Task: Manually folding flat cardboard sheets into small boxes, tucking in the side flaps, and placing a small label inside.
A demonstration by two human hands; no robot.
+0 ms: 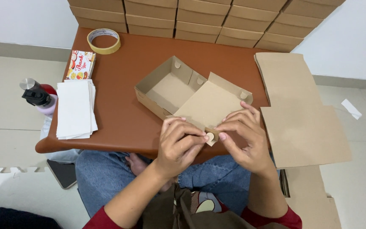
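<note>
Grip: left hand (178, 144) and right hand (242, 135) pinch the lid's corner tab (210, 137), fingertips pressed together on it.
Box: brown cardboard box (170, 87), matte, open tray, lid flat, at the table's near edge.
Table: smooth reddish-brown table (123, 118).
Around: flat cardboard blanks (301, 114) right; white paper stack (75, 108), tape ring (103, 40) left.

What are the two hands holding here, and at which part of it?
Both the left hand and right hand pinch the near corner tab of the open cardboard box.

Brown table (123, 118), open cardboard box (170, 87), tape roll (103, 40), white sheets (75, 109), flat cardboard (293, 106)
</note>
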